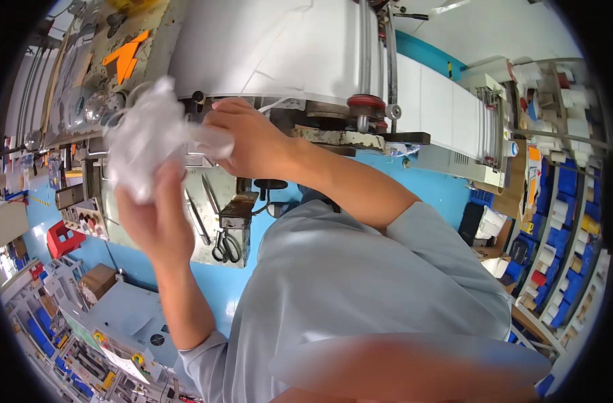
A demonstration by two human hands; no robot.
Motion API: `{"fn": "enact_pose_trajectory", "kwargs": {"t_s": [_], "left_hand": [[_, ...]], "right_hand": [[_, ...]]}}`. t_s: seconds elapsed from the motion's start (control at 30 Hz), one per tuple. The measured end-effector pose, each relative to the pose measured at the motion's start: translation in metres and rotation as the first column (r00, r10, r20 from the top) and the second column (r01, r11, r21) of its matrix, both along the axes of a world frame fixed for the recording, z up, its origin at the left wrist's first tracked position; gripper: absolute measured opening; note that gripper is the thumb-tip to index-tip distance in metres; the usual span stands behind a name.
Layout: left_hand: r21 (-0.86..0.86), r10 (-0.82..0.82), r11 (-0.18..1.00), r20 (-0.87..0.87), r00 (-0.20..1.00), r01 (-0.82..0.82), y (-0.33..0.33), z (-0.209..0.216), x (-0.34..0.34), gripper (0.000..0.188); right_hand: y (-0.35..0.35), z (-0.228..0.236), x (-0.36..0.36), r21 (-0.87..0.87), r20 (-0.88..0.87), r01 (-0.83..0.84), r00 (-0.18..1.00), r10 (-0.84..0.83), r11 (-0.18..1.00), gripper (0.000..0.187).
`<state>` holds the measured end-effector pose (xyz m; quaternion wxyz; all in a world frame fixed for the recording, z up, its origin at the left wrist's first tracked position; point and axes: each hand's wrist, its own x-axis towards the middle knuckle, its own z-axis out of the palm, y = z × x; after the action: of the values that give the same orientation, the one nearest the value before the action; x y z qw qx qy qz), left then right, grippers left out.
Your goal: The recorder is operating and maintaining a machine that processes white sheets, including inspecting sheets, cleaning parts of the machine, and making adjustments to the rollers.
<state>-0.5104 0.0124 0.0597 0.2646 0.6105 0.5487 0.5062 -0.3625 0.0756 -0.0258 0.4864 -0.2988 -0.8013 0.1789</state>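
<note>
A crumpled white wad (pixel 145 138), smeared by motion, looks like thin plastic film or soft cloth. My left hand (pixel 162 218) is closed around its lower part, thumb uppermost. A pale tail of the wad reaches across to my right hand (pixel 246 138), whose curled fingers close on that end; the fingertips are partly hidden. Both hands are in front of the near edge of a machine bed covered by a broad white sheet (pixel 273 47). Scissors (pixel 226 246) with black handles and long, thin metal tools (pixel 200 218) lie on a metal surface beneath my hands.
Orange pieces (pixel 126 57) lie on the worn machine table at upper left. Rollers and a red-rimmed knob (pixel 365 106) stand right of my right hand. Far right are shelves with blue bins (pixel 558 232). A red stool (pixel 64 238) stands on the blue floor at left.
</note>
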Motion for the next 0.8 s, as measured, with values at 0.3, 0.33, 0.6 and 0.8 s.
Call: {"fn": "enact_pose_trajectory", "kwargs": {"t_s": [0.3, 0.33, 0.6, 0.8], "left_hand": [[-0.251, -0.214, 0.968, -0.809, 0.548, 0.007, 0.054, 0.029, 0.002, 0.047], [-0.378, -0.301, 0.926, -0.748, 0.591, -0.007, 0.057, 0.03, 0.0, 0.048], [-0.428, -0.307, 0.904, -0.625, 0.718, 0.015, 0.054, 0.038, -0.002, 0.047], [-0.422, -0.312, 0.906, -0.621, 0.719, 0.029, 0.058, 0.041, -0.003, 0.048]], "right_hand": [[-0.006, 0.007, 0.043, -0.043, 0.075, 0.011, 0.997, -0.008, 0.999, 0.022], [-0.013, 0.019, 0.05, -0.038, 0.083, 0.042, 0.996, -0.039, 0.998, 0.028], [0.035, 0.026, 0.245, -0.822, -0.167, 0.121, 0.883, -0.438, 0.557, 0.062], [0.072, -0.014, 0.251, -0.97, -0.175, -0.088, 0.901, -0.398, 0.226, 0.1]]}}
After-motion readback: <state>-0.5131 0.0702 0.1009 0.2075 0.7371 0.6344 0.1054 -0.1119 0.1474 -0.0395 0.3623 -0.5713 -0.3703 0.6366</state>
